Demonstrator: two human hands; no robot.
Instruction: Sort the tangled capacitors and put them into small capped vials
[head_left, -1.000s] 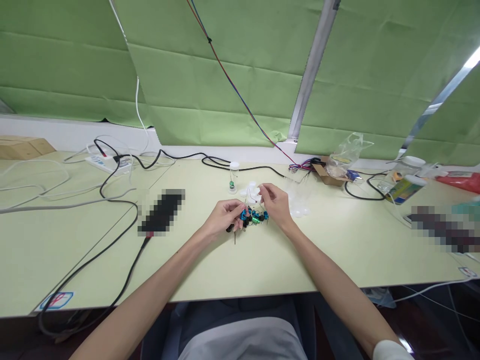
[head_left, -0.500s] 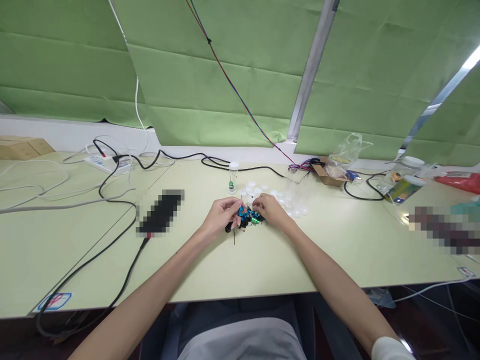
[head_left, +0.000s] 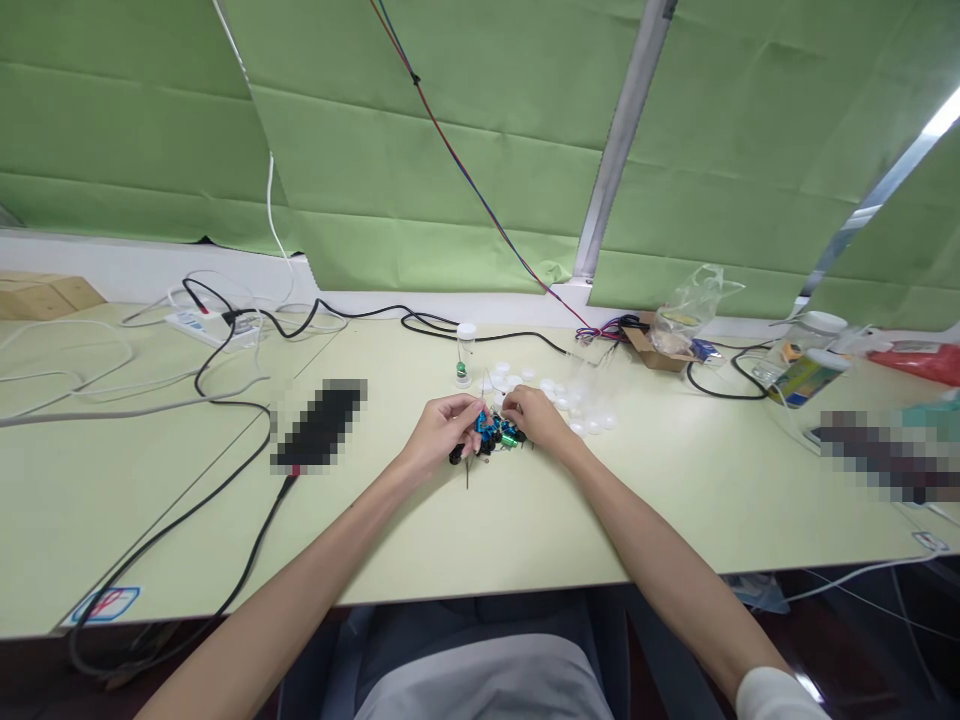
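Note:
Just left of a small pile of blue, black and green electronic parts (head_left: pixel 491 436), my left hand (head_left: pixel 442 432) is closed, with a small blue part (head_left: pixel 481 422) at its fingertips. Thin wires stick up above these fingers and out below the pile. My right hand (head_left: pixel 538 418) is at the pile's right side, its fingers pinched together; whatever may be between them is too small to make out. A bright green part (head_left: pixel 511 440) lies by the right fingers. Behind the hands stands a clear tube (head_left: pixel 464 358) with a white cap and green pieces inside.
White round caps (head_left: pixel 559 392) and clear tubes (head_left: pixel 589 370) lie behind my right hand. A blurred black device (head_left: pixel 322 425) with a cable is at left. Farther back are a power strip (head_left: pixel 206 325), an open cardboard box (head_left: pixel 656 350) and a yellow-green container (head_left: pixel 806 378).
My right hand has shifted very slightly left at the pile. My left hand stays where it was, and the view has moved a little.

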